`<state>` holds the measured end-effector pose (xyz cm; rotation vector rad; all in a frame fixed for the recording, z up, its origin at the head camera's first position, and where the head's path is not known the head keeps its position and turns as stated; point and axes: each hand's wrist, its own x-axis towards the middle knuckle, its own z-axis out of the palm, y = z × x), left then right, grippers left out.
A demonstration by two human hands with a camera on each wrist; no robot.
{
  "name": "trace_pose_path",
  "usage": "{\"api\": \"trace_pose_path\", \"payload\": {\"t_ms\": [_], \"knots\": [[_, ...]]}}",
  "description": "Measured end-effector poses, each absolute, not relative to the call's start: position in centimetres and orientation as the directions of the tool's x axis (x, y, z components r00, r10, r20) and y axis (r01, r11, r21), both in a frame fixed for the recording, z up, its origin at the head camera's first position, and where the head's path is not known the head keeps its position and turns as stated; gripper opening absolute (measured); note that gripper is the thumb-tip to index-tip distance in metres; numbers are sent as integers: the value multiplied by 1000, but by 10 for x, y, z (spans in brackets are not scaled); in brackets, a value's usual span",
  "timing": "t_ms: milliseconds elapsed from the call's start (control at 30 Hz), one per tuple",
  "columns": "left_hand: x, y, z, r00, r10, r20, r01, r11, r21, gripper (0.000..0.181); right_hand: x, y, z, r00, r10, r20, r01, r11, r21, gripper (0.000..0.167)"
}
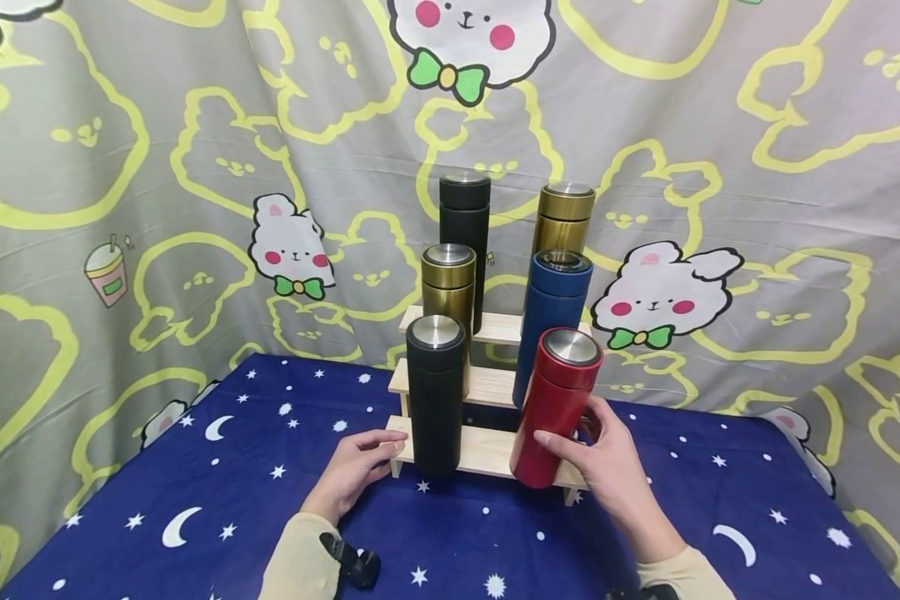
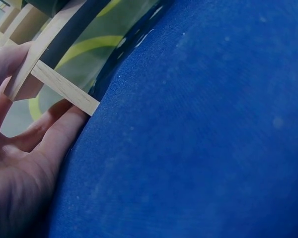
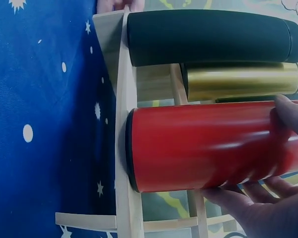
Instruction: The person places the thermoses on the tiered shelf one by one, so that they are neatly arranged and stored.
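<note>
My right hand (image 1: 607,467) grips a red thermos bottle (image 1: 547,417), thumb on one side and fingers round the other. The bottle's base is at the lowest step of a three-step wooden rack (image 1: 487,450), near its right end. Whether it rests fully on the board I cannot tell. At the left end of that same step, my left hand (image 1: 352,471) holds the rack; the left wrist view shows the thumb on the board (image 2: 44,42) and fingers beside the leg (image 2: 64,87). A matte black thermos (image 1: 435,408) stands upright on this step's left part.
On the middle step are a gold thermos (image 1: 450,296) and a blue thermos (image 1: 555,317). A tall black thermos (image 1: 465,217) and another gold thermos (image 1: 566,225) occupy the top step. Beneath the rack lies a blue star-patterned cloth (image 1: 270,500); a cartoon-print curtain (image 1: 375,183) hangs behind.
</note>
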<state>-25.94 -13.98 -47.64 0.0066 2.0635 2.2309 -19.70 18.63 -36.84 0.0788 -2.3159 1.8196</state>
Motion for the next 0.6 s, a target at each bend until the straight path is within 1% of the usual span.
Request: {"api": "trace_pose_path", "payload": {"t_ms": [433,600], "knots": [[-258,-141,-475,-995,69,-70,-75,-70,995,27,-199,181,-369,-981,62,182,-158,282,-946,64],[-259,-139,-475,-995,71,-73,-78,-74,994,27,-200,183,-370,-979,50,197,-176,283,-943,64]]}}
